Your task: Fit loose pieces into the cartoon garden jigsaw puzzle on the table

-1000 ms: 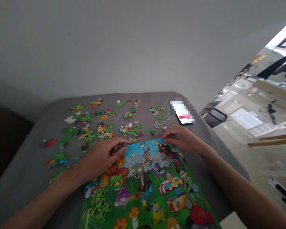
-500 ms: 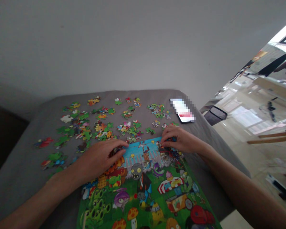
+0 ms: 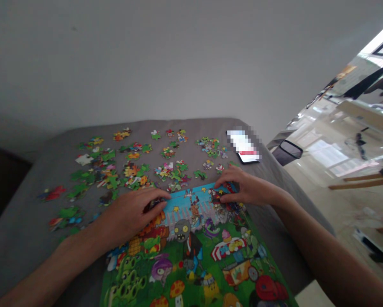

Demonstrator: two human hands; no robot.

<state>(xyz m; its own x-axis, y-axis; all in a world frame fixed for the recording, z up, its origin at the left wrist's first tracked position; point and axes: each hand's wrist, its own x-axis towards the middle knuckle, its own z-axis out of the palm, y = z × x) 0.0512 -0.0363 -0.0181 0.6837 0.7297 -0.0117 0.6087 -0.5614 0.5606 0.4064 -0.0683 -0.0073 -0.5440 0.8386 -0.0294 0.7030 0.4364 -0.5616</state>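
Note:
A colourful cartoon picture board [image 3: 196,266] with a grey zombie figure and a blue sky strip lies in front of me. My left hand [image 3: 143,209] rests over its upper left corner, with index finger and thumb stretched out and slightly apart. At the upper right corner my right hand [image 3: 239,185] touches the sky strip, thumb and forefinger spread; I see nothing held between them. Both palms hide parts of the board's corners. Loose jigsaw pieces [image 3: 172,170] lie just beyond the top edge, several of them overlapping in small heaps.
A grey cloth [image 3: 28,204] covers the table. More puzzle pieces [image 3: 66,215] are scattered to the left. A phone [image 3: 244,147] with a lit, blurred screen lies at the back right. Behind stands a pale wall [image 3: 153,64]; tiled floor [image 3: 326,153] shows at right.
The right thumb and forefinger have spread apart at the board's upper right corner. My left hand stays nearly in place. The whole view has shifted slightly.

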